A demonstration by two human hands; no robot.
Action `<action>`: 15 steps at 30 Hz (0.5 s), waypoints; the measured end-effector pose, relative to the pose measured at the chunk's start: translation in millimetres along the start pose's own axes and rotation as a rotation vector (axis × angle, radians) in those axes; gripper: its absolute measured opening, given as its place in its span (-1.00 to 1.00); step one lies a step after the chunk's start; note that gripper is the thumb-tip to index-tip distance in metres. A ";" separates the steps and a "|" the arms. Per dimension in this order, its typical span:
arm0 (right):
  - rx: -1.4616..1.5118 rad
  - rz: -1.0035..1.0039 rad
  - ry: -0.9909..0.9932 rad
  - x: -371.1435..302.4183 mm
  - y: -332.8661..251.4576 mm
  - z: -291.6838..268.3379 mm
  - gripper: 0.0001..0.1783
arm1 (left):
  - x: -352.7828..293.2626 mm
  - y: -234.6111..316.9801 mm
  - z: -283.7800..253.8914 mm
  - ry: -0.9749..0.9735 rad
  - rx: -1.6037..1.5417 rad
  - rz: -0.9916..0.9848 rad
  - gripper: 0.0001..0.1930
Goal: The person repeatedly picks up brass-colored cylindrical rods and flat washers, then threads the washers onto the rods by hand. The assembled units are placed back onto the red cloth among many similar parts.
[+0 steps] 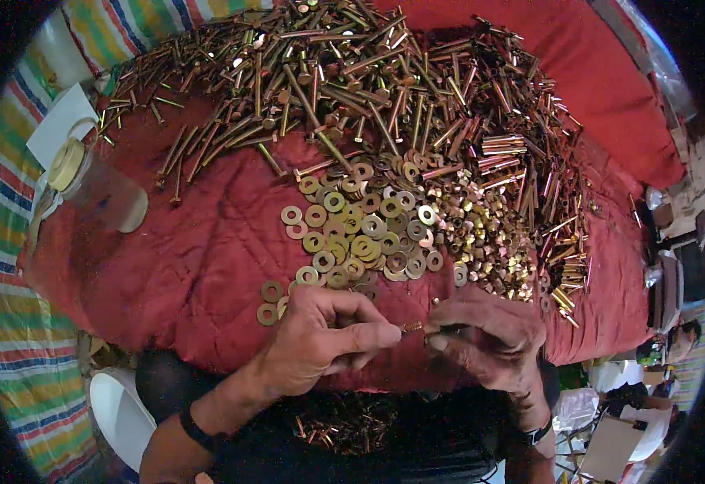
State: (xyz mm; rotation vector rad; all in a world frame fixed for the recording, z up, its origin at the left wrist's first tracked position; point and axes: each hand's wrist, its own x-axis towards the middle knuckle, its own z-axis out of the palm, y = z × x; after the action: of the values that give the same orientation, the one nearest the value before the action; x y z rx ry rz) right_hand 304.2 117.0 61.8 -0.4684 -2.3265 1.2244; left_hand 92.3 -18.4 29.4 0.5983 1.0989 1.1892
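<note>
My left hand (324, 335) is closed in a pinch around a bolt (410, 327). Only the bolt's threaded end shows, pointing right past the thumb tip. Facing it, my right hand (489, 335) is curled with thumb and fingertips close together, just off that end. Whatever small piece it pinches is mostly hidden by the fingers. Beyond my hands spreads a heap of flat brass-coloured washers (360, 234), a few touching the area behind my left knuckles. A pile of small shiny nuts (489, 234) lies behind my right hand.
A large mound of long bolts (328, 73) covers the far side of the red cloth (199, 274) and runs down the right. At left a clear jar with a yellowish lid (66, 165) lies tilted. More bolts (348, 423) sit in my lap, near a white bucket (118, 411).
</note>
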 end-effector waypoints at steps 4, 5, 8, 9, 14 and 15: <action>-0.147 -0.073 -0.065 -6.7 5.5 -1.4 -0.59 | 2.3 -3.0 -4.2 -0.123 -0.185 -0.108 -0.77; -0.173 -0.090 -0.082 -8.2 6.0 -3.0 -0.54 | 3.0 -3.3 -6.3 -0.148 -0.185 -0.151 -0.77; -0.186 -0.118 -0.119 -11.1 5.2 -5.2 -0.48 | 4.6 -4.6 -9.9 -0.210 -0.241 -0.227 -0.77; -0.182 -0.115 -0.123 -11.3 4.6 -4.8 -0.48 | 4.7 -5.0 -9.9 -0.229 -0.269 -0.244 -0.78; -0.172 0.081 -0.077 -12.9 -3.9 3.3 -0.73 | -2.7 -7.8 3.4 -0.016 0.215 0.149 -0.78; -0.184 0.080 -0.072 -12.4 -4.7 4.6 -0.77 | -4.6 -8.2 6.6 0.048 0.359 0.257 -0.79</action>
State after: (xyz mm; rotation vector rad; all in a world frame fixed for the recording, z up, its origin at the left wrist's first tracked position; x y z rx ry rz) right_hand 311.6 105.2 60.5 -0.5943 -2.5165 1.0838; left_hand 101.8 -24.2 26.7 1.0163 1.3177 1.2376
